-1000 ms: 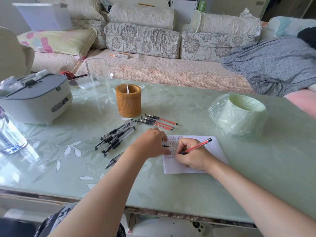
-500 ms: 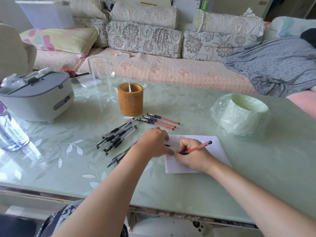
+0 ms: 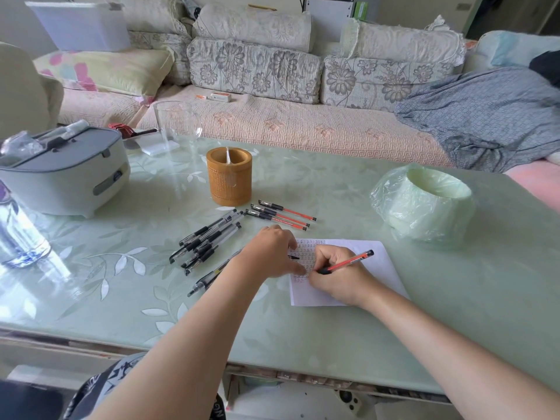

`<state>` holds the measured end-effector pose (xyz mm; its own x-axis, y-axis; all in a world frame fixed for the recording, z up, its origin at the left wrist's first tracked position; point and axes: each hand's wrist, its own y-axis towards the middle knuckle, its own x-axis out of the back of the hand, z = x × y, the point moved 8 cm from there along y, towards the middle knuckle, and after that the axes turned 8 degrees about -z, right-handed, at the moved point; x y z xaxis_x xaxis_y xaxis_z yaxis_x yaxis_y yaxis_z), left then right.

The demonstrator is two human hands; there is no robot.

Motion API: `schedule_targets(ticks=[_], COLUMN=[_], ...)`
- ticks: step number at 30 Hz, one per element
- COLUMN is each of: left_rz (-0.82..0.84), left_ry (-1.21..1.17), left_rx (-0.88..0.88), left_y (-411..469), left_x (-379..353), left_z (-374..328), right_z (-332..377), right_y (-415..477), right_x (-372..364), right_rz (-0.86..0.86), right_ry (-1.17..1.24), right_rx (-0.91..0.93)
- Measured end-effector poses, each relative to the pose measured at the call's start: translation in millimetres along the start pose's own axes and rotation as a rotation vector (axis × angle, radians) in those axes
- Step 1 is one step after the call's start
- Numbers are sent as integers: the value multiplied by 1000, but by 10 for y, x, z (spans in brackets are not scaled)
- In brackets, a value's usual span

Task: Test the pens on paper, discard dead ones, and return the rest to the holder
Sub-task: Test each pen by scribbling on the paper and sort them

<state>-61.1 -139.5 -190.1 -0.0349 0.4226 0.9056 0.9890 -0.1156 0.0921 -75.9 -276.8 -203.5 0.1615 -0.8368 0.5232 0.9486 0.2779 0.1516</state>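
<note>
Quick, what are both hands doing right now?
Left hand: rests on the paper; whether it pinches the small black thing cannot be told.
Right hand: closed, holding the red pen.

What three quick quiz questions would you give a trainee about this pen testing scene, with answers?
1. True or false: the right hand holds a red pen to the paper.
2. How many loose red pens lie beside the holder? A two, B three, C five.
3. What covers the bin?
Key: 1 true; 2 B; 3 a green plastic bag.
</note>
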Motion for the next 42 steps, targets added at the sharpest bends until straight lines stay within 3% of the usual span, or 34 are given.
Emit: schedule_targets(ticks=[42], left_rz=[-13], left_ry=[-13], left_rx=[-9], left_y=[-30], left_x=[34], left_z=[-24], right_z=[19], right_y=[-35], right_x=[-30], right_rz=[55], right_ry=[7], right_rx=[-48])
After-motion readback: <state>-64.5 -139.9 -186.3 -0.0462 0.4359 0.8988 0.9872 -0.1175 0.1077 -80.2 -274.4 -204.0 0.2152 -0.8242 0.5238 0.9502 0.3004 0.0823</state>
